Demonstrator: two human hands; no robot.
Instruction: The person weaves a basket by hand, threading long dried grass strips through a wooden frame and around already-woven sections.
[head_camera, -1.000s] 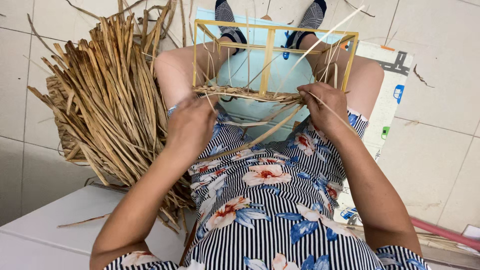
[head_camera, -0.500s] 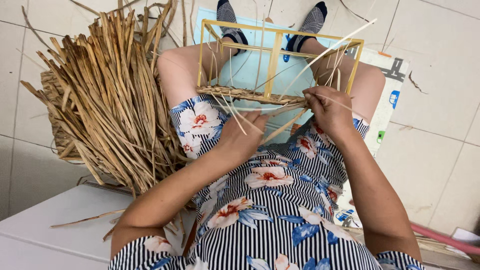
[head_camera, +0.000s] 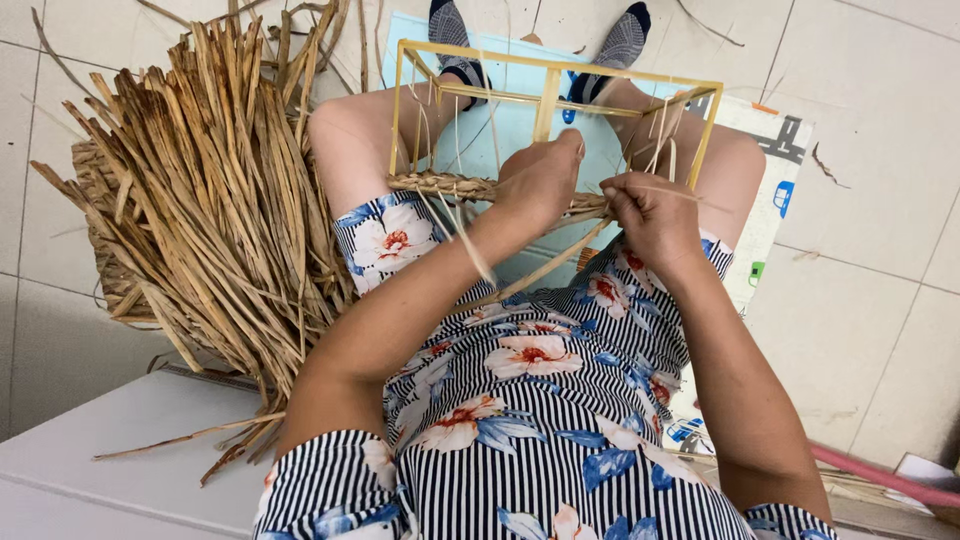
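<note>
A yellow rectangular wire frame (head_camera: 548, 75) is seen standing between the bare knees of a seated person, with a woven band of dried straw (head_camera: 440, 186) running across its lower edge. The left hand (head_camera: 540, 180) is pressed onto this band near the frame's middle upright, fingers curled together over the weave; whether a strand is gripped beneath them cannot be told. The right hand (head_camera: 650, 215) is held just beside it, thumb and forefinger pinched on a thin pale straw strand (head_camera: 690, 197) that is led off to the right.

A large loose bundle of dried flat straw stalks (head_camera: 190, 190) is noted on the tiled floor (head_camera: 870, 230) to the person's left, well apart from both hands. A pale blue mat (head_camera: 480, 140) lies beneath the frame.

Handling is judged as follows: the strands appear light, dry and flexible along their length, yet liable to split or snap if bent sharply. The frame is judged light and stiff, easily tipped. Strands are best taken close to the woven edge, the frame by its uprights.
</note>
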